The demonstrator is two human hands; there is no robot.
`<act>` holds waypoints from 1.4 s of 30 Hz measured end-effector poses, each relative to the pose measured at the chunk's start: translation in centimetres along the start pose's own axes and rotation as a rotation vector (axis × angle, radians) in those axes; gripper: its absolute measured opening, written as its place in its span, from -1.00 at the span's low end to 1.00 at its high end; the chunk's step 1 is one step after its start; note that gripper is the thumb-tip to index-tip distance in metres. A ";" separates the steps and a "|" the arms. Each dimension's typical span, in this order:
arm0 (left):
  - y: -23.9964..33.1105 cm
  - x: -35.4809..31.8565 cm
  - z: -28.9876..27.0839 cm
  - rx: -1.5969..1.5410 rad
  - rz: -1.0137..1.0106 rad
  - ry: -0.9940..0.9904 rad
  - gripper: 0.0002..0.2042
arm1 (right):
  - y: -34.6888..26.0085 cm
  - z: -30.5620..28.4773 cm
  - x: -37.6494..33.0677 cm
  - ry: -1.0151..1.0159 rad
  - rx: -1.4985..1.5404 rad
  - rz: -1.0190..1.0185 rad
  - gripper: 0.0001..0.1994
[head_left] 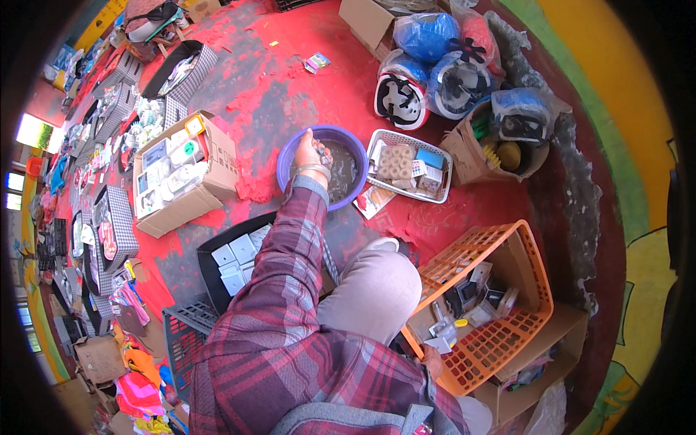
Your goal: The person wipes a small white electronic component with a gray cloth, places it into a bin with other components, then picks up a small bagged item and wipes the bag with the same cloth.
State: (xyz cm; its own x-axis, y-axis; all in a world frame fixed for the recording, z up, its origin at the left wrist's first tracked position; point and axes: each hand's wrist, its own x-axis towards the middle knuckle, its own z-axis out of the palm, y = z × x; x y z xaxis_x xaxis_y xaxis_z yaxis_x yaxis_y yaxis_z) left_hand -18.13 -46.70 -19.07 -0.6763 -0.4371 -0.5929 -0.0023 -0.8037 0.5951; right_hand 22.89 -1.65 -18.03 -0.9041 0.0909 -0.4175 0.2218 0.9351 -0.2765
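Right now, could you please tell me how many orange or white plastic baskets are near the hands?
2: the white basket, right of the purple basin, and the orange basket, at the right hand; others may be hidden.

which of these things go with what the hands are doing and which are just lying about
In use:
- left hand, over the purple basin, holding small items too unclear to name
- right hand, at the edge of the orange basket

Lying about:
- white basket
- wrapped helmets
- cardboard box of packaged goods
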 end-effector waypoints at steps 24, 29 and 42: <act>-1.6 -3.0 -1.1 -0.673 -0.201 -0.275 -0.70 | -0.2 -0.4 0.2 -0.032 -0.029 0.044 -0.54; -2.3 0.4 -2.2 -0.742 -0.304 -0.399 -0.72 | -0.5 -0.1 0.1 -0.024 -0.025 0.058 -0.57; -0.7 -1.3 -0.8 -0.398 -0.267 -0.345 -0.90 | -1.3 -0.8 -0.1 -0.028 0.004 0.066 -0.60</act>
State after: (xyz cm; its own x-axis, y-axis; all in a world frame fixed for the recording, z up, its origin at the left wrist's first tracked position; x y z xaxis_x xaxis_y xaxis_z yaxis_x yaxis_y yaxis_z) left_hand -16.66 -45.93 -19.14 -0.8908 -0.0958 -0.4442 0.0260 -0.9867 0.1607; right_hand 22.39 -2.59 -16.97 -0.8769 0.1430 -0.4590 0.2821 0.9261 -0.2506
